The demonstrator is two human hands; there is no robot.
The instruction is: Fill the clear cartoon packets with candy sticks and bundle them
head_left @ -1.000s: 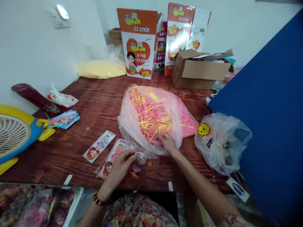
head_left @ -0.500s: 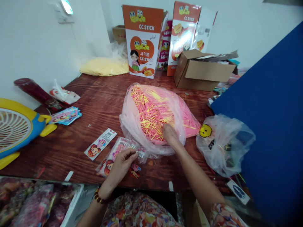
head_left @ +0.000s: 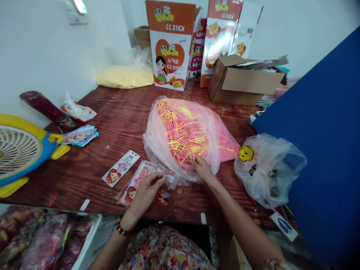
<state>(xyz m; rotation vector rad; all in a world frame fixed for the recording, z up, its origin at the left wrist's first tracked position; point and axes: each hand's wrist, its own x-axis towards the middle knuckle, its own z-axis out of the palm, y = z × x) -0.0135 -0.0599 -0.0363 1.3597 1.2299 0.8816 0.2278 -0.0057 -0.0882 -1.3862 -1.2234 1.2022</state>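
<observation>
A big clear plastic bag full of thin pink and yellow sticks lies in the middle of the wooden table. My right hand reaches into the bag's near edge, fingers pinched on a few sticks. My left hand pinches the open end of a small printed packet that has pink sticks inside and lies flat on the table. Another flat packet with a cartoon face lies just to its left.
Orange "CC STICK" cartons and a brown cardboard box stand at the back. A yellow and blue fan is at the left, a crumpled clear bag with a smiley and a blue board at the right. A tray of filled packets sits at the lower left.
My right hand went deeper into the stick pile, then drew back to the bag's near edge. My left hand has stayed on the packet.
</observation>
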